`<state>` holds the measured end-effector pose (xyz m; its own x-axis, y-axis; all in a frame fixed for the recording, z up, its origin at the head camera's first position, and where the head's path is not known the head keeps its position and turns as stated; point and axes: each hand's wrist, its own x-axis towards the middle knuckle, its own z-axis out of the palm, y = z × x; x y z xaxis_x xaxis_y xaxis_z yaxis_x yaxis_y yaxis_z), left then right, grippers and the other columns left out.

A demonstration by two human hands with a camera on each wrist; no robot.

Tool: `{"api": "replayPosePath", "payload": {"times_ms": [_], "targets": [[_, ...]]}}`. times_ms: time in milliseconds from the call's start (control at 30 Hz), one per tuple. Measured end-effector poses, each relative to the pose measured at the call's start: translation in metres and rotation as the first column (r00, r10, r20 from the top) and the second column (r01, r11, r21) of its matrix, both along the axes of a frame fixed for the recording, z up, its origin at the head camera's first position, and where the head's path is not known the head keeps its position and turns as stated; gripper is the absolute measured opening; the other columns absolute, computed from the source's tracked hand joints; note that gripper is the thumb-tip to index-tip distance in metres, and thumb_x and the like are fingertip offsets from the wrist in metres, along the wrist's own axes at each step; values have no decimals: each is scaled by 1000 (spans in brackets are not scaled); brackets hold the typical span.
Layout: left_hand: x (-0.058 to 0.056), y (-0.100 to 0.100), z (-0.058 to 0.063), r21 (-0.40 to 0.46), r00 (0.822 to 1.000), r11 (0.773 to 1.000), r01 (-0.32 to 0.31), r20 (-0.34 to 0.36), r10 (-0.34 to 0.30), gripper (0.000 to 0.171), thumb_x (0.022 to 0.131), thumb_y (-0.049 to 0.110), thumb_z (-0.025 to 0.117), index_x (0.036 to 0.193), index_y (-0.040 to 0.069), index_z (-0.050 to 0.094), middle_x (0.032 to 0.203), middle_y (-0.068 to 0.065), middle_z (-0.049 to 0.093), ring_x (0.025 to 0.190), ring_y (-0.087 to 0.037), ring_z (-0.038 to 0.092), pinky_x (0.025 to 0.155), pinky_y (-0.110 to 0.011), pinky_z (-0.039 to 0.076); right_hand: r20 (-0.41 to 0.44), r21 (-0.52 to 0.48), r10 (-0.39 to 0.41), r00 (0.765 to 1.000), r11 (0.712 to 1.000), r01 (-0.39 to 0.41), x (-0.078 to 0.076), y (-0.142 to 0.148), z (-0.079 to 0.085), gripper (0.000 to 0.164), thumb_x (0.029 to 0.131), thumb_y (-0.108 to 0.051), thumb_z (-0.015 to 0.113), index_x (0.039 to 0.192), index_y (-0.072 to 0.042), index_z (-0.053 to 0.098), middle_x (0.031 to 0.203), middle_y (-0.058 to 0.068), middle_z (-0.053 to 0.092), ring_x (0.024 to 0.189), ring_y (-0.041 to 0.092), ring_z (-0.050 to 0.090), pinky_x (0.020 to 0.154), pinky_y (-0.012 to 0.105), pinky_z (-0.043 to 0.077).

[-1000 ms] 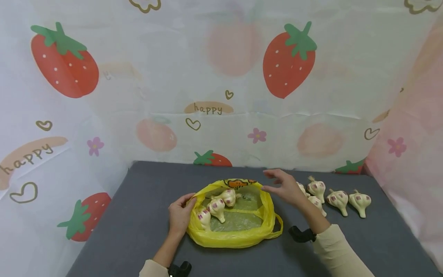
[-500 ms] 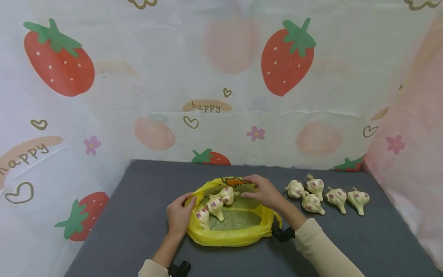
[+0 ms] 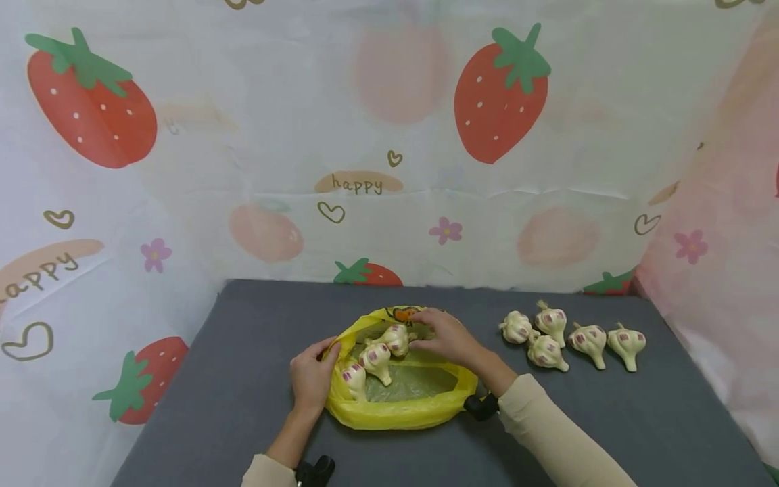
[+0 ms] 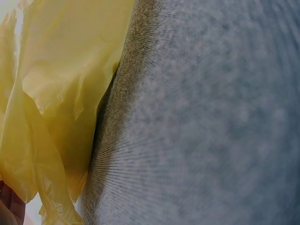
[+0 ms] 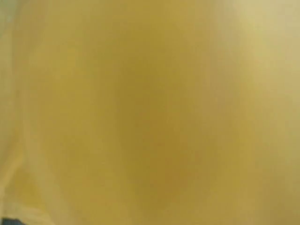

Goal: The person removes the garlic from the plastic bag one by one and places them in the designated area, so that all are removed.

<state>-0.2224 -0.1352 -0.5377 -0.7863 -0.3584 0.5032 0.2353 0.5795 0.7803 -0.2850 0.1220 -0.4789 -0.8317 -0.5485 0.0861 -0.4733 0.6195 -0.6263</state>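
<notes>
Head view shows, nearest, a cream sleeve behind each grip. The left grip pinches the rim of a yellow plastic bag, which sits open-mouthed on the grey counter, just to that grip's right. Over the bag's opening is the right grip, thumb and fingers apart; whether the tips touch the plastic, I cannot tell. Between both grips, three garlic bulbs lie inside the bag. Well to the right of the right grip, five loose bulbs lie on the counter. Beyond both grips hangs a strawberry-printed backdrop.
</notes>
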Motion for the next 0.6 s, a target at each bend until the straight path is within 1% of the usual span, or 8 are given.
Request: {"api": "replayPosePath", "payload": {"times_ms": [67,200,233,300,500,600], "targets": [[0,0,0,4,1000,1000,-2,-6,2,15,84,11,76,95,1,78,88,-14,76,80,-27,73,71,-42,58,-15,18,7,1000,1000,-6,-1,-3,-1,49,88,-19,73,132,-3,58,129,16,60,120,34,56,103,51,43],[0,-1,1,6,1000,1000,-1,-11,1,14,84,11,76,94,1,78,87,-14,76,78,-26,73,68,-39,58,-33,52,17,999,999,-15,-4,-9,-7,46,88,-19,73,130,-4,60,130,14,61,123,31,55,105,49,44],[0,-1,2,10,1000,1000,1,-9,-1,14,84,11,76,94,1,78,87,-14,76,78,-26,73,67,-38,58,-35,57,16,999,998,-14,-4,-11,-9,46,89,-20,73,130,-4,60,131,14,61,123,31,55,104,48,44],[0,-1,2,15,1000,1000,4,-2,-3,14,85,12,76,94,2,78,87,-13,76,77,-25,73,66,-35,58,-39,60,24,999,998,-22,-3,-13,-10,45,89,-20,73,130,-5,61,131,14,61,122,31,56,98,48,49],[1,-1,2,42,1000,999,11,23,-12,14,85,13,76,94,3,79,87,-12,77,76,-25,72,63,-24,55,-89,106,46,995,994,-37,0,-19,-12,45,89,-22,73,129,-6,62,132,14,59,117,31,59,93,47,51],[0,-1,1,49,999,999,8,32,-10,14,85,13,76,93,3,79,87,-12,77,75,-25,72,62,-21,54,-85,122,43,995,992,-32,0,-21,-13,45,89,-23,73,130,-8,61,133,15,58,116,31,59,92,47,50]]}}
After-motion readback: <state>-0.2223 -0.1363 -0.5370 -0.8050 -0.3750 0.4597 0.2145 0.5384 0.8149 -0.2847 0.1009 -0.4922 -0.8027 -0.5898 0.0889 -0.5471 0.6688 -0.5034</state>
